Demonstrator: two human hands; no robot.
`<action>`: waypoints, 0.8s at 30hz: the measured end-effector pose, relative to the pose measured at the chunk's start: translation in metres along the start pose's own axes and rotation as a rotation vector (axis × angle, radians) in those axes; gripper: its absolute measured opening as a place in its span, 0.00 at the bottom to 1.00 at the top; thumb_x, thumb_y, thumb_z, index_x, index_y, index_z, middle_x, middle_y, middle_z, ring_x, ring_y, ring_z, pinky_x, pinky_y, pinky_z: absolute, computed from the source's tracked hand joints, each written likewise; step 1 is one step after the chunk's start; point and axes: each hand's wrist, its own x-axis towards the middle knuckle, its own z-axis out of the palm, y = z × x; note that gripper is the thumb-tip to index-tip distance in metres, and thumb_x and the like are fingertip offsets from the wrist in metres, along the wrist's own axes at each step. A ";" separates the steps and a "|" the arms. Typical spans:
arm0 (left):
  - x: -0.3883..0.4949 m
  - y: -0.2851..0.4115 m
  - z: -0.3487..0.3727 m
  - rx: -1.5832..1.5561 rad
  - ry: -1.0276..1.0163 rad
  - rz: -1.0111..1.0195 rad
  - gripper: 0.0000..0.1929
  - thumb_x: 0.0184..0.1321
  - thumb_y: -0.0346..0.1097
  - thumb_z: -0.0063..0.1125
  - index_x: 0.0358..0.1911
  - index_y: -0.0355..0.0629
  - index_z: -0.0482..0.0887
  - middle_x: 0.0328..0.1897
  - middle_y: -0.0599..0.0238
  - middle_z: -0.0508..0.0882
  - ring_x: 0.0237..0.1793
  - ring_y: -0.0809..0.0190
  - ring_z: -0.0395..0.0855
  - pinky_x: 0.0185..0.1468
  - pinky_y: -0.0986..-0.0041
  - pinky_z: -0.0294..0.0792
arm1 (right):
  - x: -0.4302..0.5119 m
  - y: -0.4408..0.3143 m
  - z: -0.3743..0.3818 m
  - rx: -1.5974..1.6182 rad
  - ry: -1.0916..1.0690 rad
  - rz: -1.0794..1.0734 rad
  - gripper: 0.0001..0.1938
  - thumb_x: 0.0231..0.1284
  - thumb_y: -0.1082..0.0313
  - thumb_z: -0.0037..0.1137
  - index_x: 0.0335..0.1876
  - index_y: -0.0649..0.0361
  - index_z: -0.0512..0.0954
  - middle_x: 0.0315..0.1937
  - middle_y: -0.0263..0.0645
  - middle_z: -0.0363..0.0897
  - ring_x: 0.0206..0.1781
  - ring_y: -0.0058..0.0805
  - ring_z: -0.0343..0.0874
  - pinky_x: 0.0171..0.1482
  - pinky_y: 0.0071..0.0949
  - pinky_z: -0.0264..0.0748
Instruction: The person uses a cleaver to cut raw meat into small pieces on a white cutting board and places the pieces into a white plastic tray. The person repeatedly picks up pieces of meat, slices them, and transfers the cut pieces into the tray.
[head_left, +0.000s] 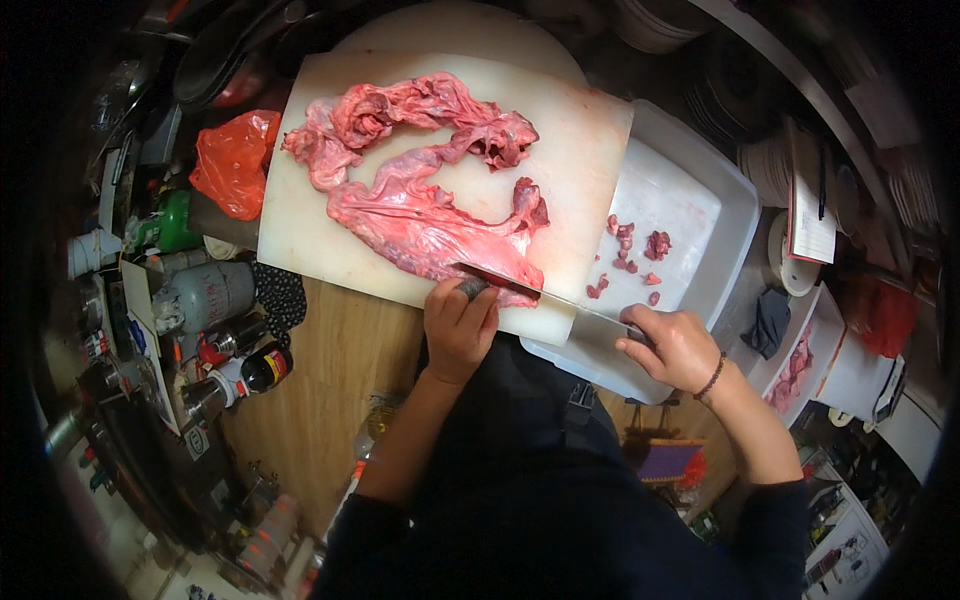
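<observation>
A long, folded piece of raw pink meat (420, 225) lies in a bent loop on a white cutting board (581, 180). At its near edge, my left hand (459, 334) has its fingers curled onto the meat, close beside the blade. My right hand (679, 351) grips the handle of a knife (581, 307), which points left across the board's near right part. The blade appears almost edge-on, lying along the meat's near end. Under the board's right side, a white plastic tub (739, 199) holds several small dark-red meat pieces (624, 240).
An orange-red plastic bag (236, 161) sits left of the board. Further left are a grey cylinder (210, 296) and a dark bottle (266, 367). On the right are stacked plates (763, 171), a notebook (814, 210) with a pen, a dark cloth (768, 324) and a tray (814, 300) holding meat.
</observation>
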 end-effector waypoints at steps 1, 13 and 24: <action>-0.001 -0.001 0.001 -0.009 0.011 0.005 0.17 0.50 0.26 0.73 0.46 0.46 0.90 0.41 0.61 0.82 0.50 0.48 0.82 0.56 0.57 0.75 | -0.001 0.000 -0.001 0.004 -0.016 0.012 0.15 0.72 0.53 0.61 0.48 0.57 0.77 0.28 0.46 0.85 0.31 0.52 0.86 0.35 0.45 0.80; -0.004 -0.006 0.009 -0.067 0.007 -0.024 0.15 0.48 0.29 0.74 0.41 0.47 0.91 0.34 0.63 0.79 0.47 0.47 0.82 0.52 0.57 0.77 | 0.013 -0.018 0.010 0.097 -0.087 0.077 0.17 0.73 0.55 0.60 0.51 0.61 0.75 0.27 0.53 0.84 0.32 0.56 0.86 0.36 0.49 0.81; 0.005 -0.010 -0.001 -0.018 -0.078 0.046 0.17 0.46 0.27 0.69 0.43 0.46 0.85 0.39 0.59 0.78 0.44 0.47 0.79 0.48 0.54 0.74 | 0.048 -0.030 0.041 0.044 0.037 0.023 0.17 0.74 0.53 0.59 0.47 0.61 0.74 0.25 0.53 0.83 0.31 0.58 0.86 0.36 0.51 0.82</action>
